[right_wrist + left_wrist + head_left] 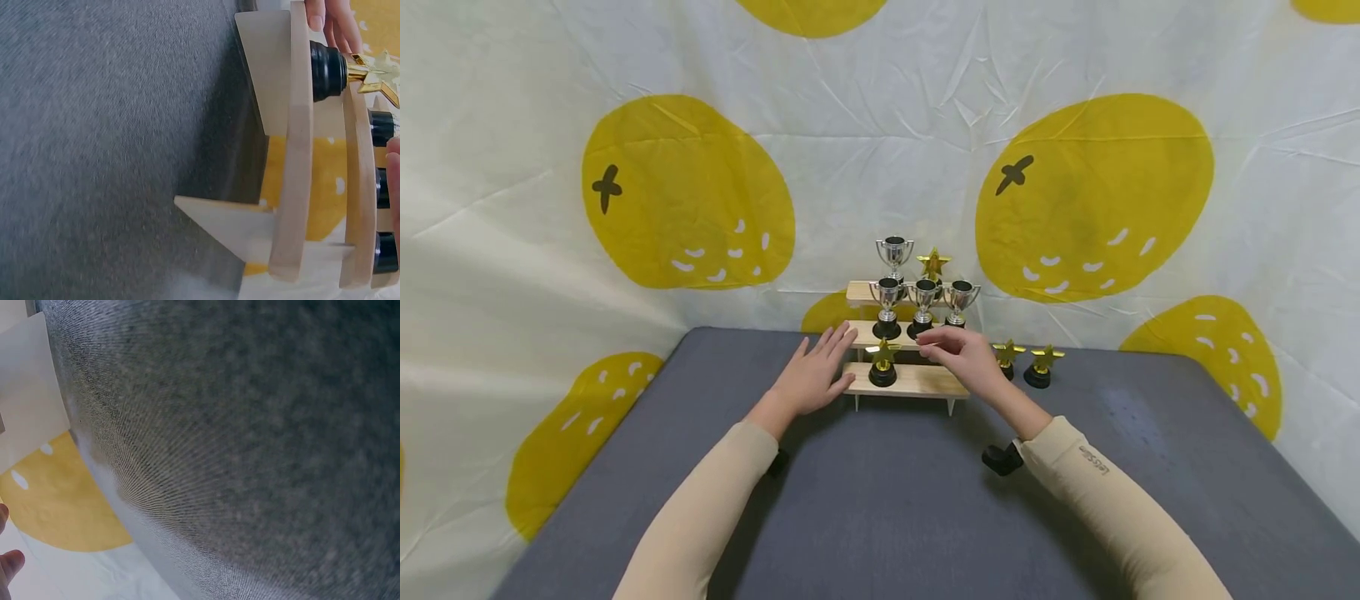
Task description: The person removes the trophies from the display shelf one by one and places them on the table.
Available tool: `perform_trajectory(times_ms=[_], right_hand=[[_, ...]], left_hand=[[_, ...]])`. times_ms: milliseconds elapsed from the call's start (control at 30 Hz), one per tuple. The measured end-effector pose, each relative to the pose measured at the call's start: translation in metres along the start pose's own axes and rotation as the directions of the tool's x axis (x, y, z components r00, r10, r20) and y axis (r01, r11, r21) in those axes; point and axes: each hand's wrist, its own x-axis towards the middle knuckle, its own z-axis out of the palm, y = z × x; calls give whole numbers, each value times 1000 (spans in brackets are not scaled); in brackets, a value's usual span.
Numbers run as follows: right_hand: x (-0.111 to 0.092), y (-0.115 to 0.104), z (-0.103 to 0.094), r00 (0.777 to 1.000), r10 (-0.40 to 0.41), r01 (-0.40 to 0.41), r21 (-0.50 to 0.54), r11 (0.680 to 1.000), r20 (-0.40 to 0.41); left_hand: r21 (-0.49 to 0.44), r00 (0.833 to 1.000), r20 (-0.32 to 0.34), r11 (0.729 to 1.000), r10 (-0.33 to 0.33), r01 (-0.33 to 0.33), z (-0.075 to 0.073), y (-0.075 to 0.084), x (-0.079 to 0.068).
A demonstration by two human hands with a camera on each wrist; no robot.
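Note:
My left hand (812, 371) lies with its fingers spread and straight against the left end of a three-step wooden display stand (917, 381). Loosely bent, my right hand (966, 360) hovers before the stand's right side, fingertips near the base of the middle silver trophy cup (924, 294); nothing shows between them. Another silver cup (887, 293) stands left of it, and a third (959, 297) is partly hidden behind my right hand. A gold star trophy (883, 358) stands on the bottom step. The top step bears a silver cup (894, 252) and a star trophy (933, 264).
Two gold star trophies, one half behind my right hand (1008, 353) and one farther right (1043, 367), stand on the grey table (880, 508). A white cloth (880, 108) with yellow fruit shapes hangs behind.

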Motion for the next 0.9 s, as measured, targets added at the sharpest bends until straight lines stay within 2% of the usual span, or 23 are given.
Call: perform_trajectory(times_ms=[467, 667, 900], right_hand=[[1, 3, 23, 1000, 4, -4, 3, 1000, -3], [4, 2, 31, 999, 46, -46, 5, 999, -8], [4, 0, 38, 997, 77, -77, 19, 997, 21]], left_hand=[[-5, 1000, 15, 1000, 6, -5, -5, 1, 2], [-8, 999, 32, 1000, 9, -8, -10, 2, 5], [-16, 999, 34, 1000, -11, 12, -5, 1, 2]])
